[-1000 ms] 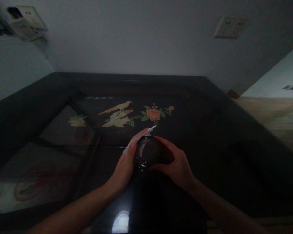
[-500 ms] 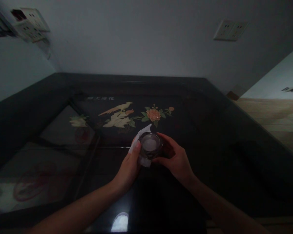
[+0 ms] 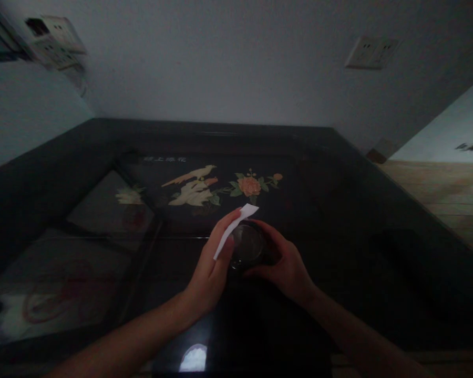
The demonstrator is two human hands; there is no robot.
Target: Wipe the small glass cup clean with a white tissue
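A: Reading from the left, what lies beyond the grip on that side?

B: A wall socket cluster, far off and well apart from the grip. Next, on the dark glossy tabletop, comes a bird motif, just past the left fingers.

A: And the left hand?

B: It is nearly closed, with a white tissue held along its thumb and fingers. The strip's long axis slants from the near left to the far right, its free end standing beyond the fingertips.

A: Where is the dark round vessel?

B: Directly to the right of the tissue, between the two palms. Its visible face is round, so no long axis can be told. Whether its base touches the tabletop is hidden.

A: Which side is nearer to it?

B: Neither clearly. The left thumb lies at its left edge, while the right hand curves around the opposite side, fingers at the far edge and thumb at the near. This right grip is a part-open C, spread to the vessel's width and holding it.

A: What remains farther right?

B: Well apart from the grip, a double socket on the wall, then wooden flooring past the tabletop's edge.
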